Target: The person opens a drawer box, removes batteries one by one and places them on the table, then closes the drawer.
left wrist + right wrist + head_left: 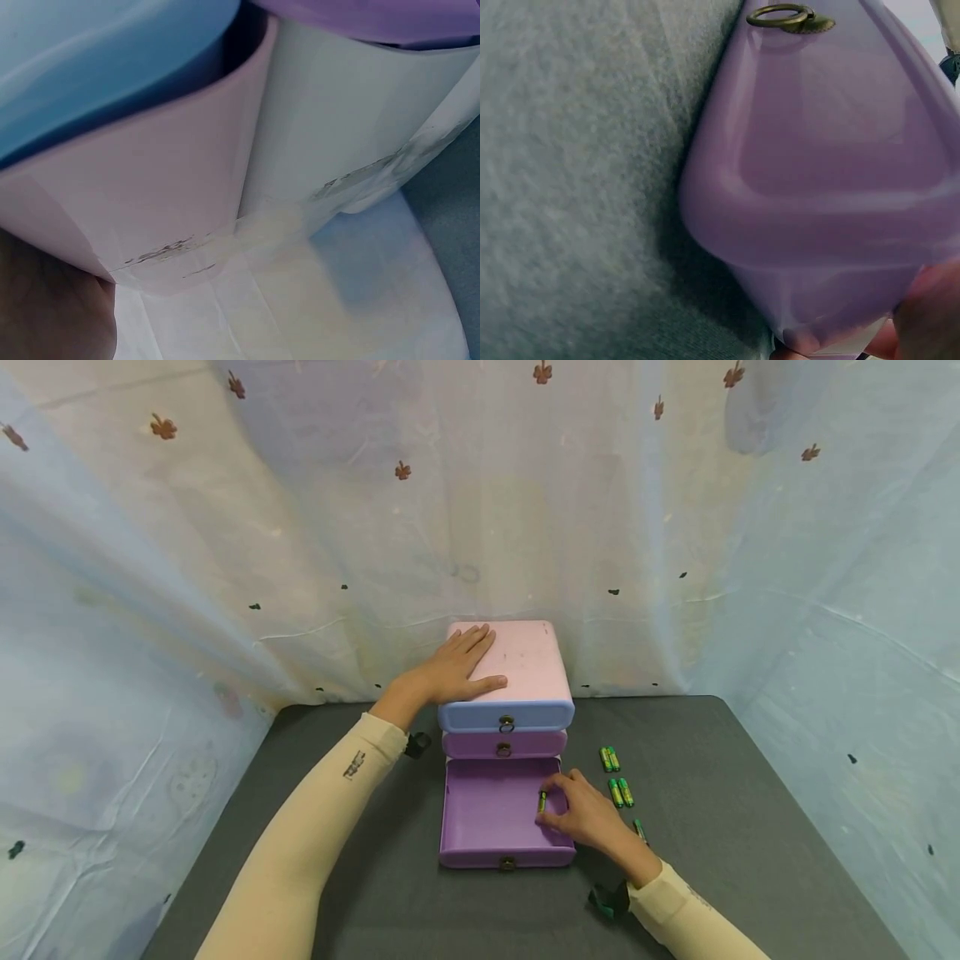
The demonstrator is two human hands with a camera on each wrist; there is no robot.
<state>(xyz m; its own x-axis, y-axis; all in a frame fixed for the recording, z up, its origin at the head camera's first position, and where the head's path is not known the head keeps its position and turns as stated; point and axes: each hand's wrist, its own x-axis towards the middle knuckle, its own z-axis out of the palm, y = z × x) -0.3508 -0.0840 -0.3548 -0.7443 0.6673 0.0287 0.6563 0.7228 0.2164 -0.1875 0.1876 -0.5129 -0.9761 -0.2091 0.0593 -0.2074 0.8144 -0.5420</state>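
My left hand (pixel 459 666) rests flat on the pink top of a small drawer cabinet (pixel 528 660), fingers spread; its fingers are hidden in the left wrist view. The bottom purple drawer (pixel 480 810) is pulled far out. Over the right side of that drawer, my right hand (pixel 581 810) pinches a green battery (pixel 542 802) between thumb and index finger, one at each end. From the right wrist view, the purple drawer front (pixel 840 150) fills the middle and the battery is hidden behind it.
Several more green batteries lie on the grey table right of the cabinet, a pair (pixel 610 759) at the back, another pair (pixel 621 792) nearer, one (pixel 640 831) partly behind the right wrist. The blue top drawer (pixel 480 717) and purple middle drawer (pixel 468 744) are closed. A patterned curtain (pixel 487 527) hangs behind.
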